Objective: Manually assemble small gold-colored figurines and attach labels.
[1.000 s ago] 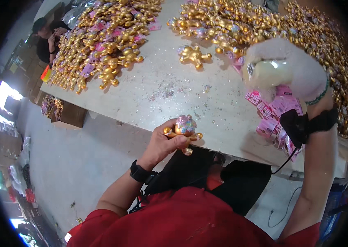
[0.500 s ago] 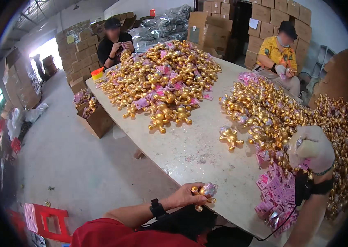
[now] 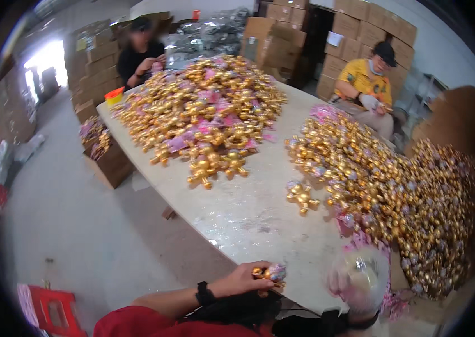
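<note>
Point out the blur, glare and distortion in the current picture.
In the head view, the right hand is smeared, its fingers hard to separate, while the left hand and its gold figurine look sharper; in the head view, the bright opening at upper left is washed out to white; in the head view, black fisheye vignetting swallows the corners.

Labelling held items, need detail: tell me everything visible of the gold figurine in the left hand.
The gold figurine looks shiny and hard, like metallic-coated plastic. Rounded gold knobs show at one end; the bulb at the other has a pale, multicoloured glittery covering. The left hand grips it, hiding part of its body, with the glittery bulb facing right, away from the palm. It is at the near edge of the table; whether it touches the surface can't be told. Finer details are blurred.
</note>
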A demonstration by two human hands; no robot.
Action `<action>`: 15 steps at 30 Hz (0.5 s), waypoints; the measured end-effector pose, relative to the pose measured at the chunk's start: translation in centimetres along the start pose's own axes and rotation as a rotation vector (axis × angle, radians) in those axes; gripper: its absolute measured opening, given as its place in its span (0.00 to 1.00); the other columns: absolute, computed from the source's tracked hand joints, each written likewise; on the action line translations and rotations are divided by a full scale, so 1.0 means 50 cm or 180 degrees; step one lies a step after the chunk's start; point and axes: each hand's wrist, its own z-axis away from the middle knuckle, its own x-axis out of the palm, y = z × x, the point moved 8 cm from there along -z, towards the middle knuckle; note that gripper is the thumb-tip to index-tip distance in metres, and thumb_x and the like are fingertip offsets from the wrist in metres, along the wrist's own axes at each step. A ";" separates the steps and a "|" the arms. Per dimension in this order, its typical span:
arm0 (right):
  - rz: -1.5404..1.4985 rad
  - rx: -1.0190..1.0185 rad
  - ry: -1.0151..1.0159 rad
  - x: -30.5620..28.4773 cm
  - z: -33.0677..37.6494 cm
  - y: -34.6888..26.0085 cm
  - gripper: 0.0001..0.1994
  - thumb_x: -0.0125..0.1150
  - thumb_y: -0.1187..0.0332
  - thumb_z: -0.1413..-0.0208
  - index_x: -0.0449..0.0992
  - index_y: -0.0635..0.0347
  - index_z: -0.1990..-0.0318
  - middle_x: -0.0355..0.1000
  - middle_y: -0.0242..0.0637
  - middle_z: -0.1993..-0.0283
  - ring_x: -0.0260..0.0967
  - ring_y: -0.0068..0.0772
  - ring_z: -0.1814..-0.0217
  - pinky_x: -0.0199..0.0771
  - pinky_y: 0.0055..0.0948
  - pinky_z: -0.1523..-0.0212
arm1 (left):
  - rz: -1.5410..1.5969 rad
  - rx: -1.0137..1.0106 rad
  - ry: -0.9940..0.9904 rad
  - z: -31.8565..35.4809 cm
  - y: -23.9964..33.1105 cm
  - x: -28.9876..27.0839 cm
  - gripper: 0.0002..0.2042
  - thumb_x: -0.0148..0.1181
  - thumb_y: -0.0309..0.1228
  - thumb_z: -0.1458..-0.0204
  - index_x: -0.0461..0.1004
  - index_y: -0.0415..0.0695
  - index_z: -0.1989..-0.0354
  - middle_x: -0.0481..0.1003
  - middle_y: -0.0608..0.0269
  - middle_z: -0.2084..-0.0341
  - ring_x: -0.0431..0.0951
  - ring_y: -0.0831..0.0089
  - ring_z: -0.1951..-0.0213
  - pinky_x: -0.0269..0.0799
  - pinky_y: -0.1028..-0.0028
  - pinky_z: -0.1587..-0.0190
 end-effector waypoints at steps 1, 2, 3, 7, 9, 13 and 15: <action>-0.0317 -0.0268 0.0001 0.025 0.018 0.021 0.14 0.56 0.60 0.50 0.68 0.63 0.76 0.61 0.34 0.82 0.57 0.28 0.83 0.54 0.26 0.84 | 0.0051 -0.0015 0.0066 0.000 0.002 -0.002 0.21 0.60 0.30 0.49 0.65 0.36 0.48 0.74 0.62 0.61 0.73 0.80 0.63 0.72 0.79 0.61; -0.0662 -0.0524 -0.0067 0.055 0.032 0.047 0.17 0.54 0.56 0.47 0.66 0.62 0.76 0.58 0.33 0.84 0.54 0.30 0.86 0.52 0.28 0.87 | 0.0089 -0.0041 0.0175 0.007 0.002 -0.009 0.20 0.61 0.31 0.49 0.66 0.36 0.50 0.73 0.64 0.63 0.71 0.81 0.63 0.70 0.79 0.59; -0.0451 -0.0828 0.0380 0.073 0.066 0.024 0.17 0.52 0.55 0.46 0.66 0.62 0.74 0.57 0.32 0.85 0.53 0.29 0.87 0.50 0.27 0.88 | 0.0178 -0.0073 0.0038 -0.015 0.000 0.012 0.19 0.61 0.31 0.50 0.68 0.37 0.51 0.73 0.66 0.64 0.70 0.82 0.62 0.68 0.79 0.58; -0.1159 0.0086 0.0986 0.111 0.131 0.088 0.12 0.55 0.62 0.46 0.68 0.60 0.74 0.53 0.28 0.84 0.51 0.24 0.84 0.51 0.23 0.85 | 0.0114 0.0060 0.0141 -0.004 -0.016 -0.011 0.18 0.60 0.28 0.49 0.67 0.38 0.51 0.71 0.68 0.68 0.69 0.83 0.65 0.69 0.81 0.61; -0.0919 0.0068 0.1077 0.105 0.160 0.082 0.13 0.55 0.61 0.45 0.66 0.60 0.74 0.50 0.28 0.85 0.47 0.24 0.85 0.49 0.23 0.86 | 0.0375 0.0191 0.0167 -0.006 -0.004 -0.010 0.20 0.59 0.27 0.49 0.64 0.39 0.47 0.71 0.66 0.66 0.70 0.82 0.64 0.70 0.81 0.61; -0.0779 0.0415 0.1514 0.051 0.240 0.160 0.15 0.52 0.59 0.45 0.66 0.61 0.75 0.55 0.31 0.86 0.53 0.28 0.88 0.54 0.27 0.88 | 0.0937 0.0031 0.0180 0.012 0.024 0.022 0.27 0.60 0.26 0.51 0.59 0.40 0.42 0.73 0.62 0.61 0.74 0.77 0.62 0.73 0.79 0.63; -0.0008 0.0738 0.1542 0.047 0.243 0.180 0.06 0.58 0.72 0.54 0.74 0.67 0.71 0.70 0.36 0.78 0.63 0.22 0.81 0.59 0.21 0.81 | 0.0781 -0.0157 0.0253 0.071 0.053 0.012 0.29 0.60 0.28 0.51 0.57 0.40 0.40 0.73 0.60 0.61 0.75 0.76 0.64 0.74 0.79 0.66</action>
